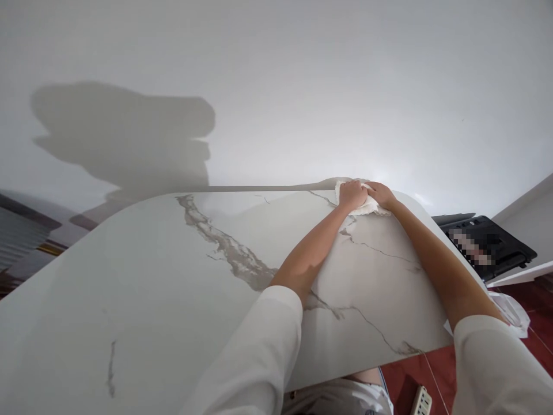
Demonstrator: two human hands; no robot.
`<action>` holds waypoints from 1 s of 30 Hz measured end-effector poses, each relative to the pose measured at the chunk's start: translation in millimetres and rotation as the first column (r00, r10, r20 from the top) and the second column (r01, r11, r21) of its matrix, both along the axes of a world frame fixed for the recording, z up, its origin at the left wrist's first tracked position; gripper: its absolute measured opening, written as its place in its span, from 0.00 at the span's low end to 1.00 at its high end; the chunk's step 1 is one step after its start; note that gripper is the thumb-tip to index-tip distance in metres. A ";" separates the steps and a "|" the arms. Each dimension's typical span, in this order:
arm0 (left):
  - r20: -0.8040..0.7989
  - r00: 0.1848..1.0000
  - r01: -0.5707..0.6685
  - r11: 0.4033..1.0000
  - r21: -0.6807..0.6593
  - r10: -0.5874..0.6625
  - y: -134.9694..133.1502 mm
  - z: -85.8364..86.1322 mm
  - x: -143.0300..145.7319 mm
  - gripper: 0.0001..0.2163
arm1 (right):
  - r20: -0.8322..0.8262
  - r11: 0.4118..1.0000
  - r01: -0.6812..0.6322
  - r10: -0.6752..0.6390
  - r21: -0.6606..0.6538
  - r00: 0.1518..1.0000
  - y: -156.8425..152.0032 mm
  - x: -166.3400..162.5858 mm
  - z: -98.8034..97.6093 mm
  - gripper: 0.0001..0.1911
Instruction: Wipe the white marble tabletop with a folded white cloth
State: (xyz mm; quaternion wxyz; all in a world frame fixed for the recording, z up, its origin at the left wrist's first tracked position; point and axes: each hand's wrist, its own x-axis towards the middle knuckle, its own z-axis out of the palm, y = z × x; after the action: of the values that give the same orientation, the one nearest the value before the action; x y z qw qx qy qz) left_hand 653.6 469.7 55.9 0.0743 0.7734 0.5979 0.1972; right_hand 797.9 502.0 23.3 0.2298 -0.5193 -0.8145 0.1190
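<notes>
Both my arms reach across a white marble table (173, 288) with grey veins, toward its far right edge by the wall. My left hand (352, 194) is closed on a crumpled white cloth (367, 207) that lies on the tabletop. My right hand (381, 195) presses on the same cloth from the right, fingers curled over it. The two hands touch each other over the cloth. I wear white sleeves.
A plain white wall (302, 86) rises right behind the table, with a shadow on it. A black device (488, 245) sits on a low surface at the right. White plastic (514, 311) hangs by the table's right edge. A power strip (421, 400) lies on the red floor.
</notes>
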 end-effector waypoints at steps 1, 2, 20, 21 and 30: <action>-0.002 1.000 0.001 1.000 0.001 -0.001 0.4 -0.2 0.0 0.16 | -0.001 1.000 -0.002 0.002 0.004 1.000 0.1 0.2 0.1 0.24; -0.009 1.000 0.004 1.000 0.002 -0.004 -0.3 -0.3 0.0 0.16 | 0.000 1.000 -0.004 0.004 0.012 1.000 -0.3 0.5 -0.1 0.24; -0.118 0.992 0.039 0.999 0.023 -0.036 -166.5 17.8 1.6 0.19 | 0.135 0.994 -0.090 0.082 0.057 0.987 -158.5 16.1 2.3 0.30; -0.125 0.991 0.042 0.999 0.007 -0.041 -179.2 20.1 0.5 0.20 | 0.150 0.995 -0.092 0.084 0.045 0.985 -172.9 15.5 4.9 0.30; -0.087 0.992 0.065 0.962 -0.265 -0.091 -283.5 44.2 1.3 0.27 | 0.133 0.988 -0.147 0.141 0.037 0.981 -287.7 26.9 16.1 0.32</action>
State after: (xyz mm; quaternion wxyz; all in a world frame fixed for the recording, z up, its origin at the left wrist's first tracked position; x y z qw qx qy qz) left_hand 654.8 186.2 100.1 0.1538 0.7884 0.5908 0.0754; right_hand 824.8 214.4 39.4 0.1791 -0.4602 -0.8657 0.0822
